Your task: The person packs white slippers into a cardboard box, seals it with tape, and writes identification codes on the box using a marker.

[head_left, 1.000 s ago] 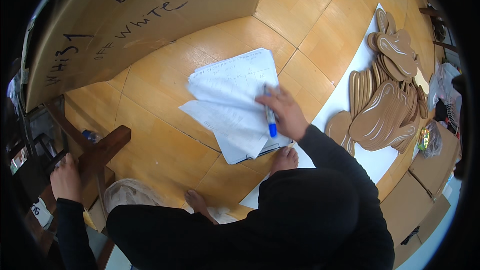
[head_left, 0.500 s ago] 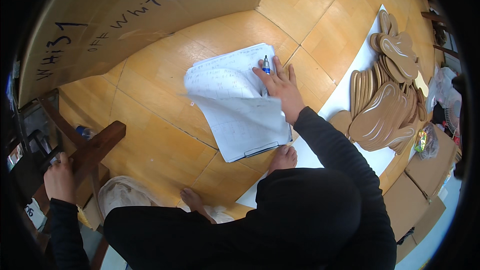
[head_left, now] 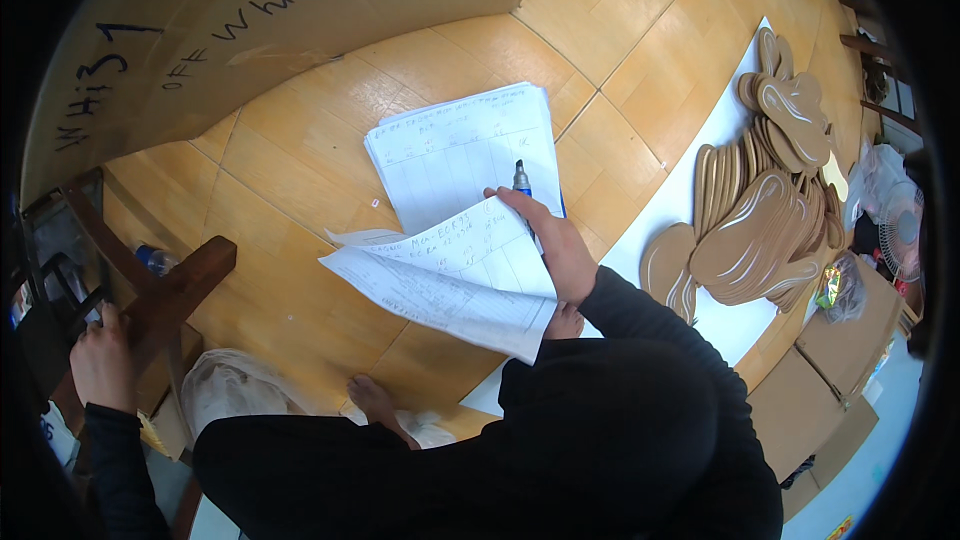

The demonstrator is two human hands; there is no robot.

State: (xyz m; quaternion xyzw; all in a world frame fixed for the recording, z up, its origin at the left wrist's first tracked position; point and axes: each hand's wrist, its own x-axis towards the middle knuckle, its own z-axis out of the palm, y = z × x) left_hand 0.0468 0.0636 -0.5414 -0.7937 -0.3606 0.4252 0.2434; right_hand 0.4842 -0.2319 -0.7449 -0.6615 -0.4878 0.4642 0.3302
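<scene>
A stack of handwritten sheets (head_left: 450, 130) lies on the tiled floor in front of me. My right hand (head_left: 565, 252) is closed around a marker (head_left: 521, 178), its dark tip pointing away from me. The same hand pinches the edge of some lifted pages (head_left: 440, 285), which curl back over the near half of the stack. To the far left, my left hand (head_left: 102, 365) is closed on a dark wooden frame (head_left: 190, 290), perhaps part of a chair. Its fingertips wrap over the frame and are partly hidden.
A big cardboard box (head_left: 290, 30) with handwriting stands at the upper left. Brown insole-shaped pieces (head_left: 760, 230) are piled on a white sheet (head_left: 640, 210) at the right. Flattened cardboard (head_left: 810, 390) and a small fan (head_left: 900, 235) are beyond. A plastic bag (head_left: 235, 390) sits near my left foot.
My right hand has drawn toward me, folding pages back and uncovering another written sheet. The marker has moved with it. The left hand keeps its hold on the wooden frame.
</scene>
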